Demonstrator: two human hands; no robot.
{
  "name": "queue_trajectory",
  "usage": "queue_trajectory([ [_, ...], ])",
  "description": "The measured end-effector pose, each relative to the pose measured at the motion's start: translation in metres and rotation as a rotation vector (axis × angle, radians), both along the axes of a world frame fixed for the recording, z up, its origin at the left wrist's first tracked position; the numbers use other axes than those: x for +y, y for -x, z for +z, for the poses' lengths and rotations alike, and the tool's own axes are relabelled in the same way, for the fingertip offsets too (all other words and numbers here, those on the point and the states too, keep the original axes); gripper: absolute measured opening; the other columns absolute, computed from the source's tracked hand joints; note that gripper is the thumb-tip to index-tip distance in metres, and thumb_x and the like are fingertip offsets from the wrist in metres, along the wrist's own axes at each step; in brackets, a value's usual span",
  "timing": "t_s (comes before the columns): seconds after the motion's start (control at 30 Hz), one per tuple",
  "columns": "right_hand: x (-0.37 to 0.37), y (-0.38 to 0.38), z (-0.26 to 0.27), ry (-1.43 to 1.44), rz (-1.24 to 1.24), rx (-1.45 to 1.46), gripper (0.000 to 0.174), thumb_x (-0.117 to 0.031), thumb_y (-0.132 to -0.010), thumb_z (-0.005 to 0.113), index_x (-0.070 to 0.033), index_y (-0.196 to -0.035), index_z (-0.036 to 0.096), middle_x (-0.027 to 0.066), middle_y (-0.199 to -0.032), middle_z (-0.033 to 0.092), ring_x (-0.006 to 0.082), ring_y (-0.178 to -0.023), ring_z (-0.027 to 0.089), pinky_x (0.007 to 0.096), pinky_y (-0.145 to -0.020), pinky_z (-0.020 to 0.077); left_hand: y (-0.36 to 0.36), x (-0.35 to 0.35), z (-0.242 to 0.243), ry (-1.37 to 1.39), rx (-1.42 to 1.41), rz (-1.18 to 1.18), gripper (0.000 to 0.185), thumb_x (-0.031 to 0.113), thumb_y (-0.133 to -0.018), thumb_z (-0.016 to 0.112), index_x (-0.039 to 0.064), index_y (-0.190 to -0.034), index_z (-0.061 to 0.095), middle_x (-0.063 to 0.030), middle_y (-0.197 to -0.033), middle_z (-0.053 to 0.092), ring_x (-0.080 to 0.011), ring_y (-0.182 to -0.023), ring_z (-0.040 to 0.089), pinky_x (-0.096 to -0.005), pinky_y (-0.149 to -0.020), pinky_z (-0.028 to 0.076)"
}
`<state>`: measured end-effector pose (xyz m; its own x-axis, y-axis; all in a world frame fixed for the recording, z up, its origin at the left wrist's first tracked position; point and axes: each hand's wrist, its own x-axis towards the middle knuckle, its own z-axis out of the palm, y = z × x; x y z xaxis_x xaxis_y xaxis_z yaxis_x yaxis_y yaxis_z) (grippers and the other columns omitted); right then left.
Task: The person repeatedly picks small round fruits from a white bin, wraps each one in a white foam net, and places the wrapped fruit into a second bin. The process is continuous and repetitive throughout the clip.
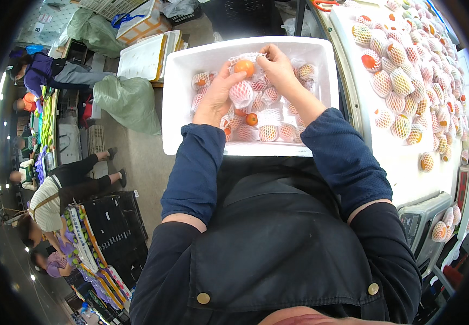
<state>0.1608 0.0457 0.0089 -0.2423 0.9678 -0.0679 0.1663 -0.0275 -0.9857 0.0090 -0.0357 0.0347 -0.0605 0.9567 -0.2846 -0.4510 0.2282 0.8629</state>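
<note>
Over a white foam box (pixel 250 148), my left hand (pixel 217 94) holds a smooth orange fruit (pixel 244 68), perhaps a tomato or a persimmon, with the thumb along its near side. A white foam net sleeve (pixel 246 56) lies about the fruit's far side. Its right end is pinched between the thumb and fingers of my right hand (pixel 277 67). Below them in the box are several netted fruits, among them a pink-netted one (pixel 241 93) close to my left hand. A bare orange fruit (pixel 251 119) with a small green calyx sits nearer me.
At right, a table (pixel 407 176) carries a heap of netted fruits (pixel 405 81) and a scale (pixel 421 227) with netted fruits on it. Left of the box stand a green sack (pixel 127 103) and foam lids (pixel 142 57). People (pixel 47 203) work farther left beside black crates (pixel 116 227).
</note>
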Motion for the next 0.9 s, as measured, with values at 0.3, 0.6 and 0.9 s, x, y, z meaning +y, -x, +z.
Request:
queue_trajectory([
  [0.3,-0.003,-0.005,0.01,0.202,0.111,0.506,0.012,-0.017,-0.092,0.058,-0.005,-0.094,0.06,-0.0004,-0.073,0.056,0.0083,-0.058,0.051,0.0207,-0.055,0.0417,0.01,0.007,-0.023,0.051,0.265,0.164,0.047,0.01,-0.085,0.068,0.002,-0.126,0.045,-0.0126,-0.111,0.06,-0.0185,-0.098,0.062,-0.0297,-0.083,0.052],
  [0.6,-0.01,0.006,-0.004,0.113,0.248,0.154,0.046,-0.036,-0.09,0.06,-0.001,-0.12,0.058,0.0127,-0.105,0.063,0.0205,-0.092,0.063,0.0325,-0.075,0.0528,0.0,0.003,-0.013,0.087,0.114,-0.002,0.037,0.026,-0.096,0.055,0.001,-0.123,0.051,-0.0124,-0.11,0.062,-0.019,-0.096,0.063,-0.0305,-0.078,0.053],
  [0.9,-0.002,-0.007,0.012,0.754,0.116,0.667,0.036,-0.029,-0.093,0.059,-0.001,-0.116,0.056,0.0157,-0.102,0.065,0.0244,-0.092,0.067,0.0326,-0.073,0.0562,0.018,0.007,-0.013,0.265,-0.238,0.282,0.036,0.035,-0.101,0.04,0.004,-0.107,0.058,-0.0152,-0.094,0.065,-0.0253,-0.084,0.063,-0.0384,-0.068,0.051],
])
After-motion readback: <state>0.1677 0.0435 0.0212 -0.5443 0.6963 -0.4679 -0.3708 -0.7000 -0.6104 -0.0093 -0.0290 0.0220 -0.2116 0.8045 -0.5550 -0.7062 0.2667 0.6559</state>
